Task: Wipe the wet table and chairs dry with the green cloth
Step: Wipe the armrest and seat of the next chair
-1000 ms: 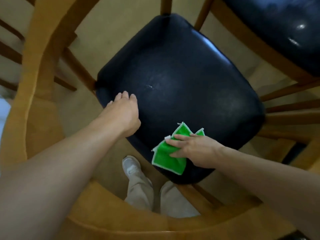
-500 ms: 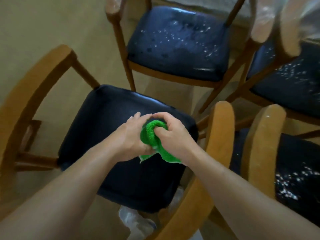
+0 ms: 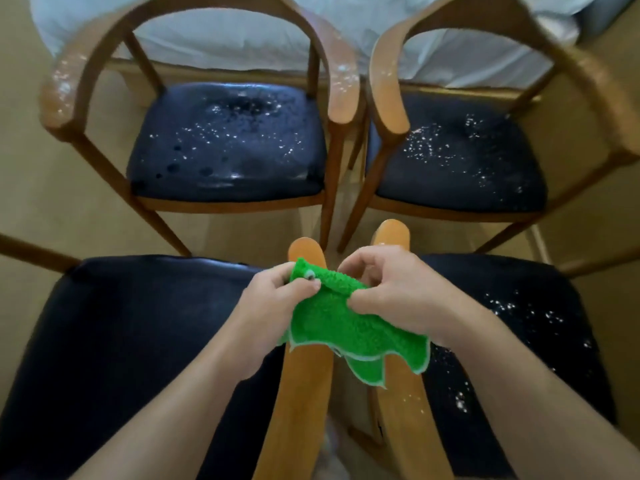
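**Both hands hold the green cloth above the armrests of the two near chairs**

The green cloth [image 3: 349, 327] is held in the air between the two hands, over the gap where the near chairs' wooden armrests run side by side. The left hand [image 3: 273, 303] pinches its upper left corner, thumb on top and fingers curled beneath. The right hand [image 3: 391, 289] grasps its upper edge further right, fingers bent over the fabric. Stretched between the two grips, the cloth's long axis runs from left to right, dipping slightly toward the right. The top edge is rolled over on itself; the free lower edge, trimmed in white, hangs down toward the viewer in wavy folds and covers part of the left armrest [image 3: 301, 393] and the right armrest [image 3: 401, 403].

The near left seat [image 3: 138, 341] looks dark and without droplets. The near right seat [image 3: 540, 327] is speckled with water drops. Across the floor, the far left chair [image 3: 225, 143] and the far right chair [image 3: 460, 157] both face the viewer, their dark seats and wooden arms dotted with water. Pale fabric [image 3: 221, 32] lies behind them.
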Action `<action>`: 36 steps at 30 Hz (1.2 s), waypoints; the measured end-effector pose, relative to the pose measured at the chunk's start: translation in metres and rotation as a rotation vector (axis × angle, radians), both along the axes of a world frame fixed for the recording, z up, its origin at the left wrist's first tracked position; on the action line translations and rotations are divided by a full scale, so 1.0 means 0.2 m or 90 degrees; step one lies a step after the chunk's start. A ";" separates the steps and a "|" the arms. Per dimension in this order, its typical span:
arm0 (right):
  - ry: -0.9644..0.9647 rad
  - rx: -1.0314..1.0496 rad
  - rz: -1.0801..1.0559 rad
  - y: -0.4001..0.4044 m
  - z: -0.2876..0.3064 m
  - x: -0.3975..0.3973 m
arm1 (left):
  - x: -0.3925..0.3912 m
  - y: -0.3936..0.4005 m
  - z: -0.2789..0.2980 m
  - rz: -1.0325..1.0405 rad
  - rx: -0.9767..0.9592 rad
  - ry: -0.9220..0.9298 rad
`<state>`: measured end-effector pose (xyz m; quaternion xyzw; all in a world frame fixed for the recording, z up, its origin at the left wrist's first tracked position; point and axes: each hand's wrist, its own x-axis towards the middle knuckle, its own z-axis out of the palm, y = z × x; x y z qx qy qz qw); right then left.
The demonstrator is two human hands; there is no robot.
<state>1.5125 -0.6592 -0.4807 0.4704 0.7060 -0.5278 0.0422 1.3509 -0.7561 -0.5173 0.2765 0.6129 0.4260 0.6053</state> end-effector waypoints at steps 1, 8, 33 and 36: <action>-0.027 -0.007 0.011 0.01 0.01 0.07 | 0.04 0.02 -0.01 -0.017 0.001 -0.012; -0.165 0.292 -0.090 -0.03 -0.20 0.32 | 0.30 0.15 -0.15 -0.110 -0.021 0.285; -0.161 0.418 -0.069 0.07 -0.68 0.07 | 0.27 0.38 -0.33 -0.119 0.239 0.584; -0.189 0.412 -0.027 -0.26 -0.65 0.17 | 0.27 0.37 -0.34 -0.130 0.233 0.609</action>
